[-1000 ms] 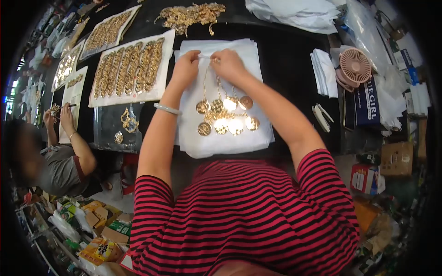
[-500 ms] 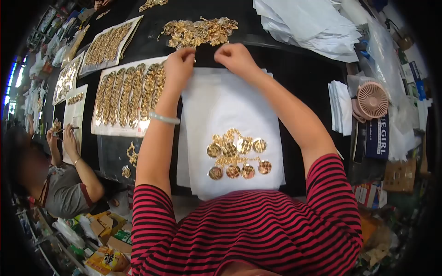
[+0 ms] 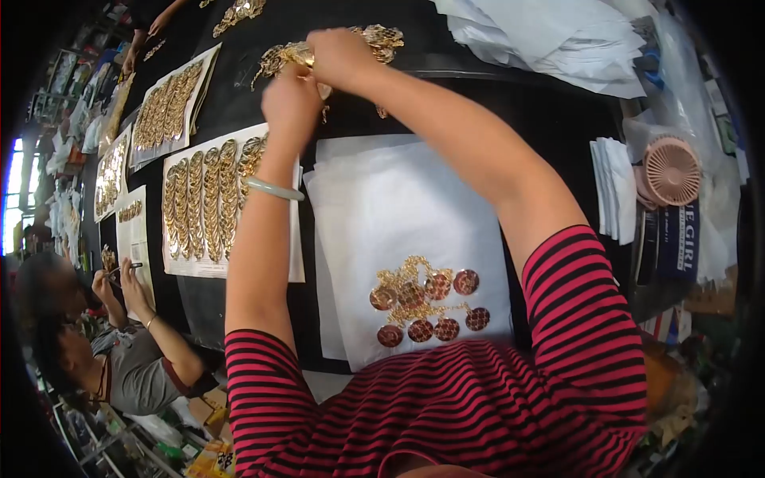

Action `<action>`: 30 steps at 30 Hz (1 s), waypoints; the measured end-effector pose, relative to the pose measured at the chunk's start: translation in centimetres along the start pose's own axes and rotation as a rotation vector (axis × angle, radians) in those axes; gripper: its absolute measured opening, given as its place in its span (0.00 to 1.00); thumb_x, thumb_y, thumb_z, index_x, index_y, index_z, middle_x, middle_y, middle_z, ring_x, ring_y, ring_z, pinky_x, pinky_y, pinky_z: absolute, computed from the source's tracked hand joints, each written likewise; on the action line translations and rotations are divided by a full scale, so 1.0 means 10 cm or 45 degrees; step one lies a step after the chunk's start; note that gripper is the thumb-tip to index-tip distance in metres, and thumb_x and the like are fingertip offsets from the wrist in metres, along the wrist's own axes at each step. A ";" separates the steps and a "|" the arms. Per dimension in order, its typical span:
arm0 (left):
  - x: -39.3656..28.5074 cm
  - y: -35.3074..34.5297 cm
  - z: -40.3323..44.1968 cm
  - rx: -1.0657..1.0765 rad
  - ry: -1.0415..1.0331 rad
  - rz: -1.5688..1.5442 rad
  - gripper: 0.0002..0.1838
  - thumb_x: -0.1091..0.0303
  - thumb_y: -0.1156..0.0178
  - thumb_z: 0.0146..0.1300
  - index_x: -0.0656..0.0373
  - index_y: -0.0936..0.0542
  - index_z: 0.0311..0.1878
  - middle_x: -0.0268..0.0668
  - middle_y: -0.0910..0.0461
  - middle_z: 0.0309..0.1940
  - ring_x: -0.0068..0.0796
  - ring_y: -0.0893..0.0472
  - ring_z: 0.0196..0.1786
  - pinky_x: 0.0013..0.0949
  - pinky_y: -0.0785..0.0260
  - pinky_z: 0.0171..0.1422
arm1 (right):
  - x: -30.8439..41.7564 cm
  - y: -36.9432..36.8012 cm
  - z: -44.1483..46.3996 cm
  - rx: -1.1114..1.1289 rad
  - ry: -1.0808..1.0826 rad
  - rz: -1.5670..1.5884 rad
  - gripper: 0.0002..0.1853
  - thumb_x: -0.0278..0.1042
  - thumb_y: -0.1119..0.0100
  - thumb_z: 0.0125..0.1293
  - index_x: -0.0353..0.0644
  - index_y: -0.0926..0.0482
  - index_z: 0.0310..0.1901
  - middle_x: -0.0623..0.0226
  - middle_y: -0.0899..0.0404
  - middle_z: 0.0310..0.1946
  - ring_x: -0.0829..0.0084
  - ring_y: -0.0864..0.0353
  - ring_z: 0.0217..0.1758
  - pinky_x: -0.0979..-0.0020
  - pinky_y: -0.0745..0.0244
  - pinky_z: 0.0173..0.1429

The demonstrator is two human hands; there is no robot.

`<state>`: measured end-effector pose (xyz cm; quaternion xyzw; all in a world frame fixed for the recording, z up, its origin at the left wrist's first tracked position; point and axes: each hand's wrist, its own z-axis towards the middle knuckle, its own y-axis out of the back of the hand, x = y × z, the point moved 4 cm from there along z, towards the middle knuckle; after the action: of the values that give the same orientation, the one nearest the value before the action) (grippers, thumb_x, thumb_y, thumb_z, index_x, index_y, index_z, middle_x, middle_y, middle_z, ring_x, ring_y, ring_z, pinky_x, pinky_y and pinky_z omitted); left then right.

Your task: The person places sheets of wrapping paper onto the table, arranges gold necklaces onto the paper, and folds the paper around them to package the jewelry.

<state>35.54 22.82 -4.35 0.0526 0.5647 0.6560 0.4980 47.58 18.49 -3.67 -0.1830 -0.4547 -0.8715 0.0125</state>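
Observation:
Both hands are at the pile of gold chains with round discs (image 3: 381, 41) at the far side of the black table. My left hand (image 3: 292, 97), a pale bangle on its wrist, has its fingers closed at the pile's near edge. Just above and right of it, my right hand (image 3: 341, 60) bends over the pile with its fingers curled together; what either hand grips is too small to name. White paper sheets (image 3: 414, 191) lie nearer my body, bearing gold chains with reddish-gold discs (image 3: 410, 296).
Left stand sheets with rows of gold pieces (image 3: 211, 199) and another such sheet (image 3: 171, 107). A person (image 3: 151, 358) works at far left. On the right are folded white cloths (image 3: 615, 190), a pink fan (image 3: 671, 170) and stacked white sheets (image 3: 550, 40).
Both hands have moved away from the white sheets, forward and left to the chain pile, and are now close together. The view has shifted, so the laid-out discs appear lower.

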 end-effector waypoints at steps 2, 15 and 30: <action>0.28 0.13 0.26 0.131 0.332 -0.759 0.12 0.66 0.38 0.56 0.62 0.16 0.41 0.48 0.16 0.33 0.48 0.16 0.36 0.44 0.26 0.42 | -0.09 0.27 0.22 -0.136 -0.104 0.127 0.05 0.32 0.38 0.58 0.41 0.18 0.29 0.65 0.23 0.19 0.65 0.22 0.23 0.64 0.26 0.29; -0.23 0.95 -0.07 -0.108 0.098 -0.222 0.07 0.68 0.35 0.57 0.57 0.13 0.37 0.42 0.13 0.33 0.39 0.15 0.38 0.42 0.25 0.45 | -0.04 1.24 -0.83 0.279 -1.104 1.459 0.03 0.23 0.39 0.55 0.42 0.17 0.30 0.70 0.22 0.21 0.75 0.27 0.17 0.72 0.32 0.19; 1.04 0.85 -0.22 -0.092 0.344 0.324 0.13 0.58 0.38 0.59 0.53 0.12 0.41 0.41 0.13 0.33 0.38 0.14 0.38 0.37 0.23 0.45 | 0.03 1.11 -2.52 0.493 -1.398 1.646 0.11 0.28 0.41 0.67 0.37 0.23 0.49 0.72 0.21 0.32 0.84 0.25 0.27 0.82 0.28 0.31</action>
<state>23.95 29.84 -3.47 0.0170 0.5912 0.7347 0.3323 41.64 -8.04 -7.91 -0.7946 -0.3436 -0.3894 0.3147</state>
